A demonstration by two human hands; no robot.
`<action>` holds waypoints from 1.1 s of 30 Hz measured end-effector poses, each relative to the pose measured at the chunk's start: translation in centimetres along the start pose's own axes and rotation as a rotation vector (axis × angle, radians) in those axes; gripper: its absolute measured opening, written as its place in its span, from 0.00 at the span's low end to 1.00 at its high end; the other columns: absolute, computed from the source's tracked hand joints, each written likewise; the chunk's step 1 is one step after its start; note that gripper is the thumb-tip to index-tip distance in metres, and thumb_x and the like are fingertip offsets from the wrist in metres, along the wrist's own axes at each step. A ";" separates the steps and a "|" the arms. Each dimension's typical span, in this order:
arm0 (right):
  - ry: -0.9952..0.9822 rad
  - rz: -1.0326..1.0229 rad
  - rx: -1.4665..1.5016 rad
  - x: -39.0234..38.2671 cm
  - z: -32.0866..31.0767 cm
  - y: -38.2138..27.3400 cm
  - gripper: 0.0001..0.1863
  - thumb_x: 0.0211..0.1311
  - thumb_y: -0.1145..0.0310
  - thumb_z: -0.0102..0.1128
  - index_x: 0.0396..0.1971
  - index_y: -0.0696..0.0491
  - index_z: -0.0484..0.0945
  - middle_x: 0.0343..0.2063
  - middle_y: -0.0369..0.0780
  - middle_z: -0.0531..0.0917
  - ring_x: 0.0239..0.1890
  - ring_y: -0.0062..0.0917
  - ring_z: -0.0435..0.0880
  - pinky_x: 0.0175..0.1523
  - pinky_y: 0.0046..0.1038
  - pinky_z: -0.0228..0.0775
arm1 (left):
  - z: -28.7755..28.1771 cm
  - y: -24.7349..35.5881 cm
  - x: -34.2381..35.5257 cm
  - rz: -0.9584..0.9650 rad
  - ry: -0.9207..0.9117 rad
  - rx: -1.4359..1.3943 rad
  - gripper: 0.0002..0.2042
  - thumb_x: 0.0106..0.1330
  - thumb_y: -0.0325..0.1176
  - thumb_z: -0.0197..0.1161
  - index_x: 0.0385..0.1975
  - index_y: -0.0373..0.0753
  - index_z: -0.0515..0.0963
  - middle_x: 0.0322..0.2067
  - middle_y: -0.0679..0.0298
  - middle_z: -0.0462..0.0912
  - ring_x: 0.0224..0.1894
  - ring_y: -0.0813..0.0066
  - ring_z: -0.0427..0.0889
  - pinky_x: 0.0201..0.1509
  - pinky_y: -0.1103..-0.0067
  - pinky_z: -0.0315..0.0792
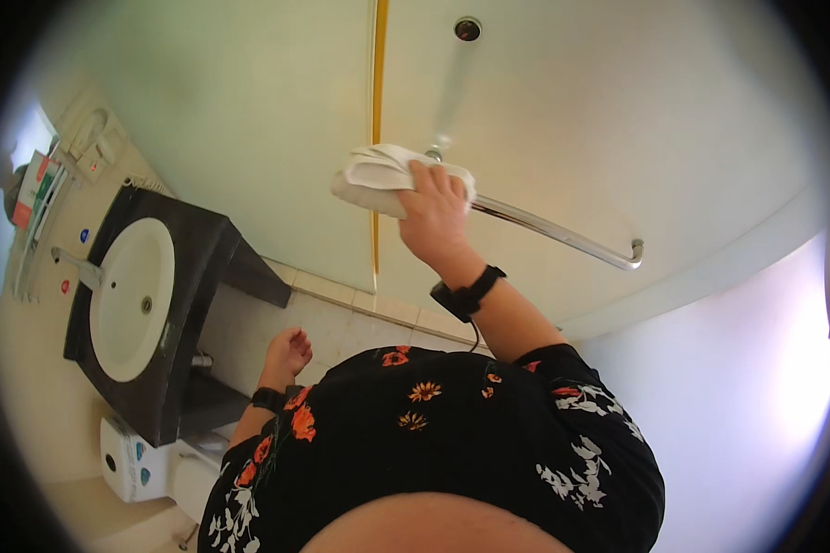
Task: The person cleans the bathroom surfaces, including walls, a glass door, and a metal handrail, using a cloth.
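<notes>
My right hand (436,214) grips a folded white cloth (378,175), its fingers spread over the top. The cloth lies at the left end of a chrome bar handle (553,235), mounted on a pale frosted-looking glass panel (599,101); the hand covers part of the bar. Low on the left, near my waist, my left hand (290,352) hangs with loosely curled fingers and nothing visible in it. Each wrist wears a black band.
On the left, a white oval washbasin (131,323) with a tap (81,267) sits in a dark counter (198,249). Below it is a white toilet (189,479). A gold-coloured strip (378,83) edges the glass. A tiled ledge (341,295) runs along its foot.
</notes>
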State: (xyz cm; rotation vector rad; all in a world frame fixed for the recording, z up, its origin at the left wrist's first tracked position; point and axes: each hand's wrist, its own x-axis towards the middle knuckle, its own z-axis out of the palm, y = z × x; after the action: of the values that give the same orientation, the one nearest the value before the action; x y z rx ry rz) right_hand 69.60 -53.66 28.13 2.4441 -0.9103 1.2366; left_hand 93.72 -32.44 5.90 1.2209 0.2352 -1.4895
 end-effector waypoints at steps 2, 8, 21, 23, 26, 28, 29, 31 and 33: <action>-0.053 -0.021 0.099 1.7 2.2 -1.2 0.13 0.34 0.75 0.55 0.27 0.53 0.79 0.44 0.42 0.73 0.44 0.36 0.68 0.45 0.36 0.57 | -2.4 0.8 0.7 0.016 -0.058 0.011 0.05 0.58 0.33 0.55 0.21 0.43 0.72 0.20 0.70 0.75 0.23 0.75 0.73 0.31 0.77 0.68; -0.213 0.054 0.015 -1.1 10.0 0.6 0.13 0.38 0.73 0.55 0.30 0.51 0.79 0.42 0.39 0.73 0.45 0.33 0.69 0.47 0.36 0.58 | -5.1 2.5 1.7 -0.040 0.026 0.004 0.05 0.58 0.32 0.54 0.22 0.43 0.73 0.19 0.71 0.75 0.24 0.75 0.74 0.30 0.77 0.69; 0.324 1.143 -0.054 -21.4 -1.9 16.7 0.28 0.44 0.72 0.59 0.50 0.57 0.65 0.44 0.47 0.73 0.49 0.38 0.71 0.52 0.32 0.64 | -0.8 3.4 5.5 -0.102 0.013 0.174 0.04 0.58 0.32 0.55 0.23 0.42 0.72 0.21 0.70 0.75 0.25 0.75 0.73 0.30 0.77 0.68; 0.644 1.231 0.017 -23.4 -4.9 20.0 0.30 0.46 0.74 0.60 0.52 0.58 0.61 0.48 0.44 0.72 0.47 0.34 0.73 0.52 0.30 0.64 | 1.1 3.1 5.0 -0.123 -0.023 0.203 0.04 0.58 0.32 0.55 0.23 0.41 0.71 0.21 0.69 0.74 0.24 0.74 0.73 0.30 0.78 0.68; 0.857 1.661 0.228 -25.3 -8.2 23.4 0.22 0.51 0.70 0.58 0.48 0.57 0.67 0.44 0.42 0.75 0.45 0.30 0.75 0.48 0.30 0.69 | 2.9 2.5 4.1 -0.105 -0.034 0.253 0.04 0.58 0.32 0.55 0.24 0.41 0.71 0.21 0.69 0.74 0.24 0.74 0.73 0.30 0.78 0.68; 1.159 1.824 0.863 -26.5 -8.2 24.9 0.17 0.55 0.66 0.55 0.44 0.56 0.72 0.39 0.41 0.77 0.42 0.30 0.77 0.44 0.31 0.71 | 2.4 2.1 4.0 -0.100 0.004 0.261 0.04 0.58 0.32 0.56 0.24 0.41 0.71 0.22 0.69 0.74 0.24 0.74 0.73 0.31 0.78 0.68; 1.124 1.672 1.033 -28.0 -7.5 25.5 0.12 0.57 0.64 0.53 0.40 0.53 0.74 0.35 0.39 0.79 0.37 0.29 0.78 0.38 0.32 0.72 | 2.2 2.1 3.9 -0.096 0.009 0.244 0.04 0.58 0.32 0.55 0.24 0.42 0.72 0.22 0.69 0.74 0.24 0.74 0.73 0.30 0.78 0.68; 1.101 1.672 1.024 -30.4 -3.3 26.0 0.13 0.60 0.61 0.46 0.39 0.50 0.75 0.35 0.38 0.78 0.38 0.29 0.78 0.38 0.32 0.72 | 1.4 1.9 3.2 -0.093 0.024 0.238 0.04 0.58 0.33 0.55 0.24 0.42 0.72 0.21 0.69 0.74 0.24 0.75 0.73 0.30 0.78 0.69; 0.996 1.624 1.174 -30.8 1.2 23.7 0.16 0.64 0.56 0.38 0.37 0.47 0.75 0.34 0.36 0.78 0.36 0.30 0.77 0.36 0.33 0.72 | -0.7 1.7 2.1 -0.068 0.090 0.171 0.04 0.58 0.33 0.55 0.23 0.44 0.72 0.21 0.70 0.75 0.24 0.75 0.73 0.29 0.77 0.69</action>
State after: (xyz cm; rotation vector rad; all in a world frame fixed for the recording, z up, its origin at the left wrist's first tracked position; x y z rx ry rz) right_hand 41.74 -59.67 1.71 0.2510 -2.0792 3.6088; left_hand 95.89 -33.82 4.72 1.4313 0.2147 -1.5396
